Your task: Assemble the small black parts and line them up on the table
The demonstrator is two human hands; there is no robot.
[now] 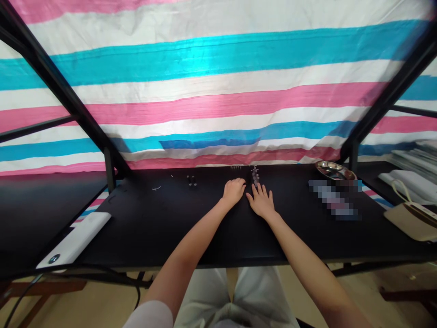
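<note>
On the black tabletop (164,232), my right hand (261,200) lies palm down with its fingers spread. Its fingertips reach the near end of a small cluster of purplish, shiny beads (255,175); whether they press on it is hard to tell. Just left of the cluster is my left hand (234,191), its fingers curled in and the thumb side facing the beads. Anything inside that curl is hidden. Farther left lie two small black pieces with pale ends (191,181). A row of tiny pale pins or prongs (235,167) lies behind my left hand.
A white power bank (75,241) with a cable sits at the left edge. White thread scraps (156,188) lie back left. A shiny metal dish (336,170) and a blurred-out item (334,200) are on the right. Black frame bars (58,77) and a striped sheet (218,105) stand behind.
</note>
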